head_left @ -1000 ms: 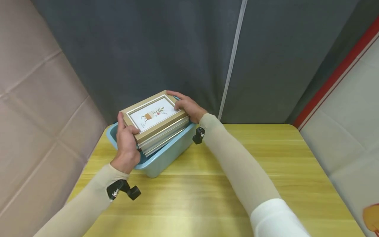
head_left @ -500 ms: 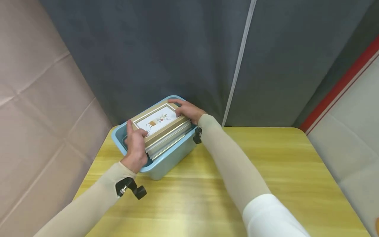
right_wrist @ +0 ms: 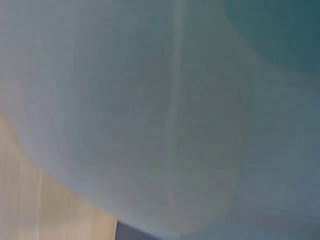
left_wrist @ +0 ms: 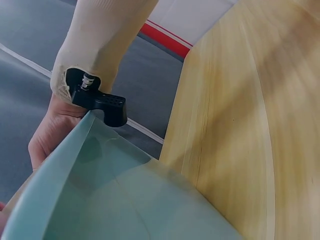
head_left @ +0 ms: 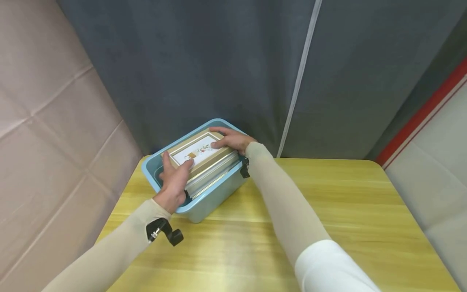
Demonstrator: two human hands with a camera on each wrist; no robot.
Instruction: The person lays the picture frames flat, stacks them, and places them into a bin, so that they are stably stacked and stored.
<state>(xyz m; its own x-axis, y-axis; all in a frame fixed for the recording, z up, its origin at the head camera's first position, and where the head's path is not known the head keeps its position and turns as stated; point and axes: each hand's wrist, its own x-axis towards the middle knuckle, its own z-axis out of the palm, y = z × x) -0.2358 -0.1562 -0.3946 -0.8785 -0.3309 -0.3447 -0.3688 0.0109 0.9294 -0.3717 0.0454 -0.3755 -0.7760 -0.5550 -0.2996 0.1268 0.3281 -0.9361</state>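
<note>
A pale blue plastic bin (head_left: 215, 202) stands at an angle near the table's back left. Inside lies a stack of picture frames; the top picture frame (head_left: 200, 149) has a wooden border and a deer print, and silvery frames (head_left: 211, 174) show beneath it. My left hand (head_left: 174, 180) holds the stack's near left end, thumb on the top frame and fingers down inside the bin. At the other end my right hand (head_left: 233, 140) grips it, thumb on the print. The bin's wall (left_wrist: 140, 195) hides most of the left wrist view, and its blurred side (right_wrist: 125, 115) fills the right one.
The yellow wood-grain table (head_left: 292, 227) extends right and toward me. A dark grey curtain (head_left: 204, 65) hangs close behind the bin, and a pale wall covering (head_left: 62, 154) rises at the left. Each wrist wears a black camera mount (head_left: 166, 231).
Both hands have lowered the stack of picture frames deeper into the bin, its top now near the rim. The left thumb has slid further over the top frame. The head view has shifted slightly.
</note>
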